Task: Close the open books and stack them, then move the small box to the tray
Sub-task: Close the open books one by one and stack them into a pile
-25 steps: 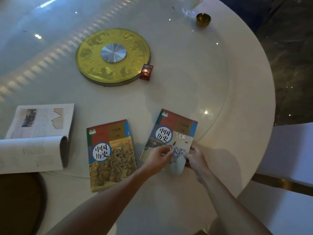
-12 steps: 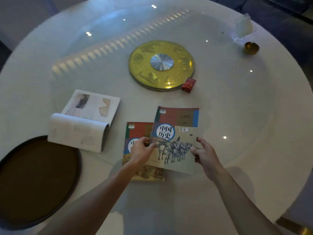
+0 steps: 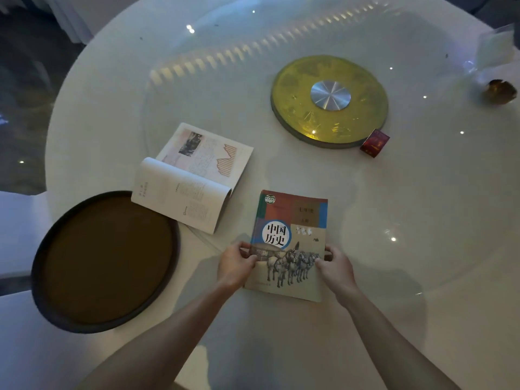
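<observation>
A closed history book with horses on its cover [image 3: 292, 237] lies squarely on top of a second closed book, which it hides almost entirely. My left hand [image 3: 235, 264] grips the top book's left edge and my right hand [image 3: 333, 266] grips its right edge. An open book [image 3: 194, 175] lies to the upper left, its pages showing a photo and a chart. A small red box [image 3: 374, 143] stands beside the gold disc. A round dark tray [image 3: 42, 277] with a brown inside sits at the left.
A gold turntable disc [image 3: 292, 119] with a silver hub sits on the round white table [image 3: 422, 249]. A small brass bowl [image 3: 501, 90] and a clear wrapper [image 3: 491, 49] are at the far right. White chair parts show at the left edge.
Both hands carried the horse-cover book to the left and set it on top of the other closed book, which is now covered. The view swung left, revealing the tray.
</observation>
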### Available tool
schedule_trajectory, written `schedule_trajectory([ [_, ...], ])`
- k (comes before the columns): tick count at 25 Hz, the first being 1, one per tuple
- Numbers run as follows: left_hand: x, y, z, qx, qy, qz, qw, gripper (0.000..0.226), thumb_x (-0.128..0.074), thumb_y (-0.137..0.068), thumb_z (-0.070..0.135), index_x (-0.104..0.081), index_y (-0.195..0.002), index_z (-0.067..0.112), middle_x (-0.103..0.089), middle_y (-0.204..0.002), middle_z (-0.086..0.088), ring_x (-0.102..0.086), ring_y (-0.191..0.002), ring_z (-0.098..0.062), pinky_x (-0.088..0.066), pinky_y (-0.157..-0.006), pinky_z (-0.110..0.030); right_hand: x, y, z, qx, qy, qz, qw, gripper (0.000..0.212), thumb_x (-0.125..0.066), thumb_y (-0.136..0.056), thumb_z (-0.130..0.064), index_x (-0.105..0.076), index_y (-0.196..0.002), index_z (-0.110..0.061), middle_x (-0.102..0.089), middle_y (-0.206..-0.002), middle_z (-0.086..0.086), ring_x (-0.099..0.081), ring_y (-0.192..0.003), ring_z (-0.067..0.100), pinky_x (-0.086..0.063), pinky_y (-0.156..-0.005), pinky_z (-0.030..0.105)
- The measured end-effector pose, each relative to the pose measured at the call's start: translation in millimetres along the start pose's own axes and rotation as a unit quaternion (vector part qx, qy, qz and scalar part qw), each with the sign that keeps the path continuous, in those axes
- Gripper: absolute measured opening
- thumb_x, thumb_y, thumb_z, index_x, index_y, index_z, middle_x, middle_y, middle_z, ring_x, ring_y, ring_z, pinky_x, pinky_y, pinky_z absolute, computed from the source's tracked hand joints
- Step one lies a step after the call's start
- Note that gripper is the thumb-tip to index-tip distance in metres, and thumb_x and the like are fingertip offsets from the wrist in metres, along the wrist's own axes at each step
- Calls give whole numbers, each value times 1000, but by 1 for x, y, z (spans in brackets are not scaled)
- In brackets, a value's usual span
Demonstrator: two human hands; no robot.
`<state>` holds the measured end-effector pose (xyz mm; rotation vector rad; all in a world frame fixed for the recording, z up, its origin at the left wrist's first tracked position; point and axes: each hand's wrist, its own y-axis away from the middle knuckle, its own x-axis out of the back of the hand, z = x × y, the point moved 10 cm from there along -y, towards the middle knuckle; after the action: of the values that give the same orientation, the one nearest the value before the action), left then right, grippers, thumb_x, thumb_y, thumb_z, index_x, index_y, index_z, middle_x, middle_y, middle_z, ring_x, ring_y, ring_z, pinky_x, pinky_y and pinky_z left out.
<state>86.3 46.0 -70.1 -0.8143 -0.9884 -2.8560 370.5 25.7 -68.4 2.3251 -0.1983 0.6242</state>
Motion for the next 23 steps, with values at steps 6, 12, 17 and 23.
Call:
schedule_trajectory([
  [6,-1,-1,17,-87,-143,20,986,27,-65,-91,24,-69,-118,22,-68,-108,0,-64,-95,-16,-56,-79,-31,-9,2,-1,23,163,46,985,14,-60,-97,-15,-59,-83,-18,-66,-95,11,-61,-88,30,-46,-71,33],
  [12,-1,-14,14,-71,-153,-36,985,34,-68,-89,25,-66,-123,21,-74,-105,-1,-69,-92,-16,-60,-78,-35,-12,-7,9,7,166,59,984,10,-60,-96,-17,-68,-92,-14,-69,-100,12,-64,-88,28,-55,-74,38],
  [17,4,-25,1,-16,-75,-69,995,40,-73,-87,27,-63,-125,18,-73,-102,-3,-71,-88,-16,-58,-70,-30,-8,-1,-5,-10,200,97,975,44,-62,-93,-21,-58,-136,-15,-63,-121,11,-63,-108,31,-59,-89,48],
  [23,49,-45,-47,133,194,-11,972,36,-71,-90,30,-68,-114,3,-68,-90,-5,-65,-81,-19,-53,-66,-30,-55,13,-134,242,279,123,921,56,-66,-95,-12,-48,-147,-2,-57,-128,15,-55,-118,29,-55,-94,36],
])
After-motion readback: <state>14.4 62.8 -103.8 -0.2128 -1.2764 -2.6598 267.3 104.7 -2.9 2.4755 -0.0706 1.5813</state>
